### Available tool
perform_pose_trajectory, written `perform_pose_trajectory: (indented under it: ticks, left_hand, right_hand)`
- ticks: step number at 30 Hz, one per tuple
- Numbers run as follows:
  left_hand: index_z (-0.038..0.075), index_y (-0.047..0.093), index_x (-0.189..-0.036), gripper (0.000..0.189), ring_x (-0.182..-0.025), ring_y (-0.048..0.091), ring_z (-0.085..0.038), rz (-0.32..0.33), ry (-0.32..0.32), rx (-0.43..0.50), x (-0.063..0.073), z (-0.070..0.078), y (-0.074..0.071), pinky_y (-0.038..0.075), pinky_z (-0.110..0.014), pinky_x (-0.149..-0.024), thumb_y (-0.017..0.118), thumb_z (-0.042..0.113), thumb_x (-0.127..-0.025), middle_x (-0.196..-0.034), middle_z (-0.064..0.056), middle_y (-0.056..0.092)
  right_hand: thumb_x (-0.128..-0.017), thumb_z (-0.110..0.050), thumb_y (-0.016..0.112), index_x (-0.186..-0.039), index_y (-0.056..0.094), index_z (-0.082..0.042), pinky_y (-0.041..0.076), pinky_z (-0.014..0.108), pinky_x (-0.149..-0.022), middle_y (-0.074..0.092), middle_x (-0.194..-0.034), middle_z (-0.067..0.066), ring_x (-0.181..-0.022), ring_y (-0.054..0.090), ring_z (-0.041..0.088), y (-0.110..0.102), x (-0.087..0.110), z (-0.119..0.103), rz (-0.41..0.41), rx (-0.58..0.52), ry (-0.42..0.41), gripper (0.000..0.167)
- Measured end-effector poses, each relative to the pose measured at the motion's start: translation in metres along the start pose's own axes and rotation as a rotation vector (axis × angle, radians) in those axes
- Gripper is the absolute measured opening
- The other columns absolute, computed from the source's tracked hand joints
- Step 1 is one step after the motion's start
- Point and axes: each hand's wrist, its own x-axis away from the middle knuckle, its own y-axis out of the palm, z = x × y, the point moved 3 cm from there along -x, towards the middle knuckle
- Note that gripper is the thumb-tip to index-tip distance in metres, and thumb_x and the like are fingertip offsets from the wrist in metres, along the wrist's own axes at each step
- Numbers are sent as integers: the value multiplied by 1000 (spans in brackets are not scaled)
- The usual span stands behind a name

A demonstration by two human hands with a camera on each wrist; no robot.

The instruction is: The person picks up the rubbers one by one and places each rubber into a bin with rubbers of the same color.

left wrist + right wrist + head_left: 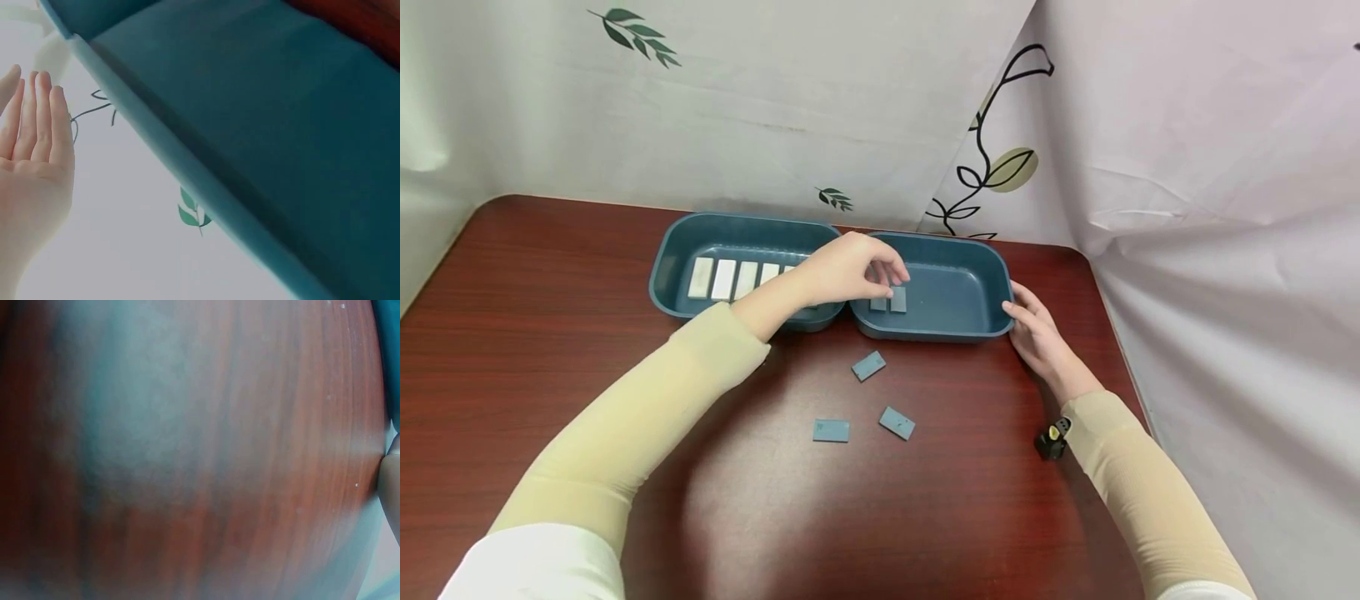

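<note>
My left hand (855,265) hovers over the left end of the right-hand blue plastic bin (928,336), its fingers loosely bent. In the left wrist view, the same hand (37,156) shows its palm and nearly straight fingers with nothing in them. Below the fingertips, small grey-blue rectangular tiles (898,300) lie side by side in that bin, partly covered by the hand. At the bin's right end, my right hand (1036,331) grips the wall, thumb at the rim and fingers along the outside. The right wrist view catches only a fingertip at its right edge.
A second blue bin (658,279) stands adjoining on the left, with a row of white tiles (724,280), some behind my left forearm. Three loose grey-blue tiles (831,430) lie on the dark red wooden table (760,517). Patterned curtains hang behind and at the right.
</note>
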Motion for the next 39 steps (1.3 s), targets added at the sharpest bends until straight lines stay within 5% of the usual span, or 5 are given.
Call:
perform_pose_trajectory:
  ticks: [20, 39]
  left_hand:
    - [9, 80, -114, 24, -92, 75, -12, 53, 74, 52, 63, 18, 18, 63, -29, -87, 84, 4, -91, -109, -1, 79]
    - [12, 80, -112, 23, -89, 73, -5, -73, 66, -16, 102, 13, 48, 62, -26, -85, 85, 7, -90, -105, 5, 78]
  right_hand:
    - [-112, -4, 43, -142, 52, -18, 45, 22, -104, 61, -132, -9, -118, 60, 7, -1, -3, 1, -1, 9, 8, 35]
    - [-111, -3, 43, -140, 55, -19, 46, 21, -102, 62, -130, -8, -116, 61, 8, -2, -2, 1, 7, 1, 0, 35]
